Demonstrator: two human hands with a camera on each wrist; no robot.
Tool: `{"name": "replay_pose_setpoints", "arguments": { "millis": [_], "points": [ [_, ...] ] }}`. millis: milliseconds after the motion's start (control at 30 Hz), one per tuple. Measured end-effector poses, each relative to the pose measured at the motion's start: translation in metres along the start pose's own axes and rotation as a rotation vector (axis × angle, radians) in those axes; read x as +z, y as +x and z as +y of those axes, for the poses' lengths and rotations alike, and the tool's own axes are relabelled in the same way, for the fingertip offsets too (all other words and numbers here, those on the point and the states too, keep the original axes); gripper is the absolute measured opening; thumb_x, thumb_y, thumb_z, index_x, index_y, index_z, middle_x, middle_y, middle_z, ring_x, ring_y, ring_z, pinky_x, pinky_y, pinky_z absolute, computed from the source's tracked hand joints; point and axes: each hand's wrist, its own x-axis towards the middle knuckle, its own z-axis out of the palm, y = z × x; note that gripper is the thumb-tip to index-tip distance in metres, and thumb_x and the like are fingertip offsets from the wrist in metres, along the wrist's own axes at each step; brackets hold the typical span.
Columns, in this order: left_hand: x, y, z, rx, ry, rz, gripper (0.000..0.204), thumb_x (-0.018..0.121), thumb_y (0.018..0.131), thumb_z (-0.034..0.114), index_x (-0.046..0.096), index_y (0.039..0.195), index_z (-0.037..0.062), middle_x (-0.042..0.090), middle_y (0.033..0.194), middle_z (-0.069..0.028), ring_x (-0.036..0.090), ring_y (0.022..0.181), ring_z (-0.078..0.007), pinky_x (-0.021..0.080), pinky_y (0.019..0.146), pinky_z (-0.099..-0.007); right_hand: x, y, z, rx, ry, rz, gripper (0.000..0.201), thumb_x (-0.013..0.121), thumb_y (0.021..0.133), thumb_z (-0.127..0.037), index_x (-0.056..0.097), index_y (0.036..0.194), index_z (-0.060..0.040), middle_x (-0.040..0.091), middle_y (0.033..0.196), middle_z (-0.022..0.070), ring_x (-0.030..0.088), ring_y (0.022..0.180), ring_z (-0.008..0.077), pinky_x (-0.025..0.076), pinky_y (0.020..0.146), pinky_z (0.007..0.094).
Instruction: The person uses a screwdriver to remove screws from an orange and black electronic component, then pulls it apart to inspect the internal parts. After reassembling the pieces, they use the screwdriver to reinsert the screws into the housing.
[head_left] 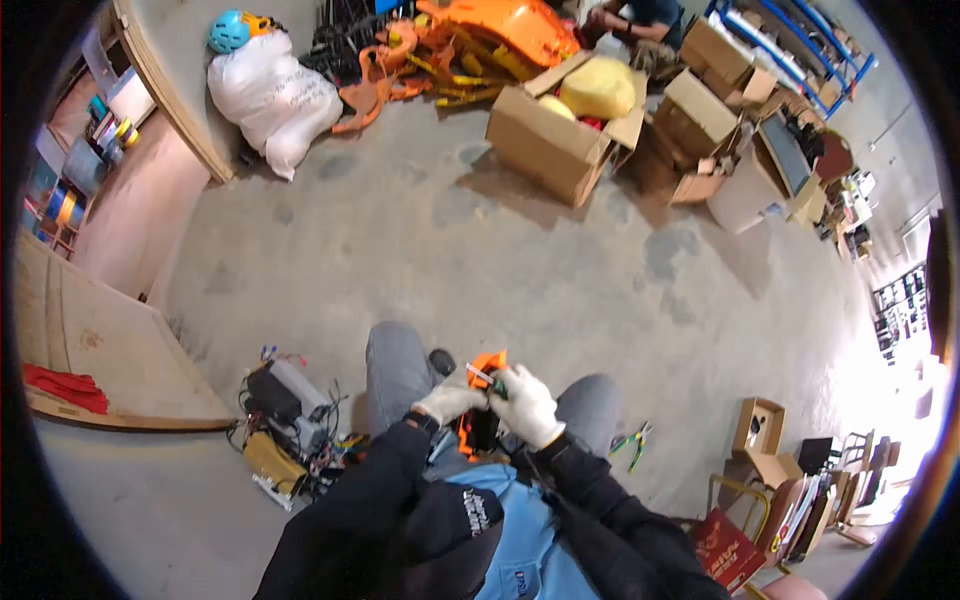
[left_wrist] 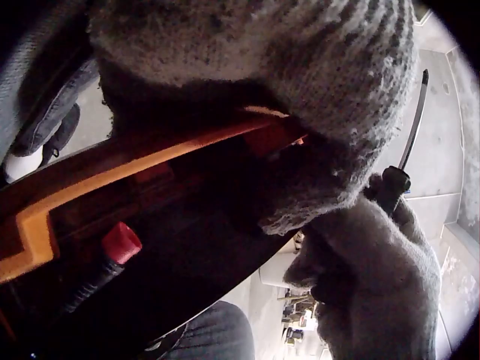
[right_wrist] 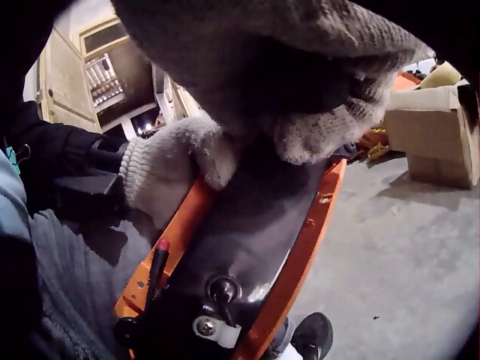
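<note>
An orange-edged black part [head_left: 488, 362] [right_wrist: 300, 274] lies between the person's knees. The gloved left hand [head_left: 450, 401] [left_wrist: 255, 60] [right_wrist: 176, 161] grips its edge, fingers curled over it. Close beside it, the gloved right hand [head_left: 531, 408] [left_wrist: 375, 277] [right_wrist: 277, 67] holds a screwdriver [left_wrist: 394, 184], its dark shaft sticking out past the fingers in the left wrist view. A red-tipped black cable [left_wrist: 122, 242] [right_wrist: 160, 259] stands against the part's inner side. Glove and shadow hide where the fingertips meet the part.
Wired electronics [head_left: 290, 400] lie on the floor by the left leg, green-handled pliers [head_left: 634, 442] by the right leg. Ahead are a cardboard box [head_left: 550, 145], a white bag [head_left: 270, 95] and orange parts [head_left: 510, 35]. Chairs and a small open box [head_left: 760, 425] stand at the right.
</note>
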Motion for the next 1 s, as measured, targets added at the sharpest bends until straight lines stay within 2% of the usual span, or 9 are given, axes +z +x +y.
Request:
{"name": "replay_pose_setpoints", "arguments": {
  "millis": [100,400,600,700,767,800,833,867,1000],
  "points": [
    [0.000,-0.009,0.010,-0.037,0.208,0.064,0.038,0.077,0.081,0.017,0.075,0.114,0.0003,0.080,0.101,-0.0133,0.075,0.094,-0.0242,0.058,0.083,-0.0385,0.000,0.001,0.001,0.043,-0.015,-0.041,0.027,0.076,0.093,-0.023,0.071,0.116,-0.0111,0.068,0.106,0.0185,0.073,0.096,0.0452,0.060,0.082,0.0552],
    [0.011,-0.032,0.061,-0.102,0.176,0.069,0.032,0.076,0.080,0.016,0.073,0.108,-0.0009,0.077,0.094,-0.0098,0.072,0.089,-0.0225,0.057,0.082,-0.0374,-0.003,0.002,0.006,0.024,-0.045,-0.090,0.025,0.077,0.096,-0.027,0.070,0.112,-0.0097,0.068,0.107,0.0188,0.071,0.096,0.0455,0.058,0.082,0.0555],
    [-0.004,0.006,-0.021,-0.085,0.221,0.053,0.040,0.078,0.080,0.023,0.074,0.112,-0.0014,0.078,0.096,-0.0142,0.074,0.094,-0.0237,0.057,0.084,-0.0385,0.001,-0.001,0.001,0.043,0.014,-0.001,0.024,0.077,0.093,-0.026,0.068,0.103,-0.0060,0.070,0.101,0.0215,0.071,0.092,0.0482,0.057,0.080,0.0582],
    [0.003,-0.013,0.035,-0.164,0.225,0.029,0.058,0.079,0.078,0.006,0.067,0.135,0.0045,0.075,0.110,-0.0095,0.071,0.103,-0.0211,0.058,0.089,-0.0378,-0.005,0.000,0.005,0.077,0.094,0.087,0.025,0.077,0.094,-0.027,0.068,0.097,-0.0037,0.071,0.096,0.0232,0.071,0.093,0.0496,0.057,0.080,0.0582],
    [-0.002,-0.015,0.048,-0.187,0.386,-0.033,0.061,0.080,0.077,0.009,0.067,0.136,0.0042,0.077,0.114,-0.0095,0.071,0.106,-0.0203,0.058,0.092,-0.0383,-0.008,0.001,0.015,0.318,0.105,0.132,0.030,0.076,0.096,-0.030,0.067,0.092,-0.0019,0.072,0.095,0.0252,0.070,0.095,0.0501,0.057,0.080,0.0568],
    [0.005,-0.035,0.093,-0.282,0.525,-0.068,0.061,0.081,0.077,0.010,0.068,0.136,0.0040,0.078,0.115,-0.0089,0.071,0.108,-0.0196,0.058,0.094,-0.0383,-0.008,0.000,0.025,0.362,0.156,0.161,0.032,0.076,0.096,-0.033,0.070,0.096,-0.0018,0.072,0.090,0.0236,0.073,0.084,0.0429,0.058,0.075,0.0509],
    [0.010,-0.044,0.102,-0.319,0.207,0.005,0.062,0.079,0.077,0.008,0.067,0.137,0.0048,0.076,0.113,-0.0079,0.071,0.105,-0.0222,0.058,0.094,-0.0380,-0.020,-0.003,0.026,0.437,0.294,0.087,0.032,0.075,0.097,-0.033,0.072,0.100,-0.0011,0.072,0.082,0.0205,0.072,0.070,0.0324,0.057,0.069,0.0453],
    [0.016,-0.043,0.088,-0.102,-0.046,0.030,0.063,0.078,0.076,0.007,0.065,0.137,0.0017,0.074,0.110,-0.0095,0.071,0.102,-0.0249,0.058,0.093,-0.0382,-0.022,-0.004,0.036,0.482,0.312,0.038,0.030,0.072,0.096,-0.030,0.073,0.104,-0.0009,0.070,0.076,0.0166,0.070,0.063,0.0240,0.056,0.065,0.0413],
    [0.014,-0.037,0.089,-0.148,0.170,0.058,0.063,0.079,0.075,0.010,0.061,0.134,-0.0051,0.069,0.107,-0.0116,0.068,0.102,-0.0250,0.056,0.093,-0.0371,-0.013,-0.017,0.078,0.550,0.303,-0.027,0.029,0.070,0.091,-0.026,0.074,0.105,-0.0012,0.072,0.078,0.0149,0.074,0.070,0.0255,0.058,0.069,0.0402]
  ]
}}
